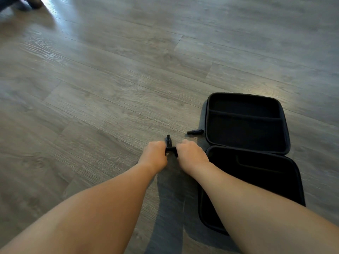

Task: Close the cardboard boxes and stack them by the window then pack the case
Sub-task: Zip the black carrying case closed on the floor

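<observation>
Left hand [155, 153] and right hand [190, 153] sit knuckles-up on the floor, fingers curled, both gripping a small black fork-shaped attachment [169, 146] between them; its stem points away from the person. Just beyond, a second black attachment [195, 132] lies on its side beside the case. The black zip case [247, 123] lies open flat, right of the hands, both halves looking unfilled. Judgement: attachments look light, rigid, smooth plastic; best pinched at the stem. Case shell semi-stiff; lift by the rim. No cardboard boxes in view. Grey wood-plank floor [110, 70].
</observation>
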Demonstrator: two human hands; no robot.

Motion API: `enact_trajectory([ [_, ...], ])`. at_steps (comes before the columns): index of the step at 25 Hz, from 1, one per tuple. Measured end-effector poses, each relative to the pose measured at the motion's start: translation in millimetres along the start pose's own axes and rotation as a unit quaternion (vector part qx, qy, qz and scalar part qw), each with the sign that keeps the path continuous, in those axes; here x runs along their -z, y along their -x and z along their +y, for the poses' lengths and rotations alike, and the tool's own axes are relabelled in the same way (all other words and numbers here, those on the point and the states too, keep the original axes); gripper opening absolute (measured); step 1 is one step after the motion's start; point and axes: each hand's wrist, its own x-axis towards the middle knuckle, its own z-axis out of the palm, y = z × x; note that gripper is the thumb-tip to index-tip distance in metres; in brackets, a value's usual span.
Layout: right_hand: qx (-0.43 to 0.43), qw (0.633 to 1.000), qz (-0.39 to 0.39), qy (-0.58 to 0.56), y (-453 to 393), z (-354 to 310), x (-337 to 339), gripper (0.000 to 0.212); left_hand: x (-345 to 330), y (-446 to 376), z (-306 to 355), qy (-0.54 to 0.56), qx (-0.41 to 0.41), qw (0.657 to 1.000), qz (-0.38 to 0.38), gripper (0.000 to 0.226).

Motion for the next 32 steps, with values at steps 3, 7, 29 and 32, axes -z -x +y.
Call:
enact_trajectory([
  [3, -0.009, 1.0, 0.012, 0.001, -1.3, -0.8, -3.7, 0.015, -4.0, 1.9, 2.4, 0.005, -0.009, 1.0, -0.001, 0.006],
  [7, -0.029, 0.999, 0.011, -0.01, -2.7, 0.1, -3.5, 0.014, -1.7, 1.9, 5.5, 0.028, -0.002, 1.0, 0.013, 0.009],
  [29, -0.279, 0.954, -0.009, -0.11, 166.3, 150.8, 43.1, 0.017, -54.1, 27.4, 190.5, -0.008, -0.273, 0.957, -0.102, 0.028],
  [32, -0.324, 0.936, 0.002, -0.138, 180.3, 163.6, 28.8, 0.026, -68.6, 30.1, 208.2, -0.023, -0.29, 0.948, -0.129, 0.024],
])
